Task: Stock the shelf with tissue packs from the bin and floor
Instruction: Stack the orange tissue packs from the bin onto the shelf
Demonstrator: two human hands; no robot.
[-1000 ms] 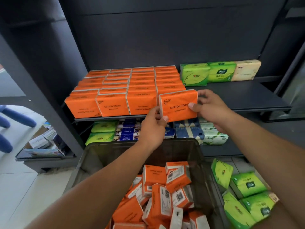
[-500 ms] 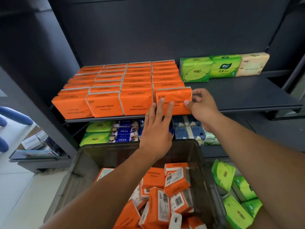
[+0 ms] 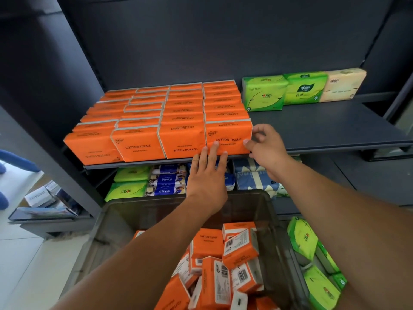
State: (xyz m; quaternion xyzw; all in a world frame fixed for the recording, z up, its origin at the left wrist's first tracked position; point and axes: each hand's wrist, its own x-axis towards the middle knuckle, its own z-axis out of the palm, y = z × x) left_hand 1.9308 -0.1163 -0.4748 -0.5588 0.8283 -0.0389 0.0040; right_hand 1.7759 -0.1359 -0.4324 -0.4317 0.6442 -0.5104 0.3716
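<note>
Landmark: the bin [image 3: 138, 218], dark and see-through, nearest the camera.

Inside the bin, loose orange packs [image 3: 207, 242] lay jumbled, with plenty left. Right of the bin, floor green packs [image 3: 301, 238] sat in a heap, apparently untouched.

Just past the bin's far rim was the left hand [image 3: 206, 182]. A second before, it had gripped the front pack [image 3: 228, 135] from below, with the pack in the air off the edge of the shelf [image 3: 324, 128]. Now its grip was wide, with fingers straight and their tips pressing the pack's lower face.

Past the far rim and to the right was the right hand [image 3: 267, 148]. Its grip was narrow, the thumb on the pack's face and the fingers curled over its right end, much as before.

The front pack, above and beyond the bin, was now seated on the shelf at the head of the rightmost orange column. Its face was about level with its neighbours.

Farther beyond the bin, the orange rows [image 3: 156, 108] ran back in four columns. Farthest from the bin, toward the right, back green packs [image 3: 263, 92] and a cream pack [image 3: 344, 85] stood against the rear wall.

Judgement: this placement looked all but finished. The orange block seemed full to the front edge. The next packs from the bin would likely need a fresh column on the dark shelf surface to the right.
</note>
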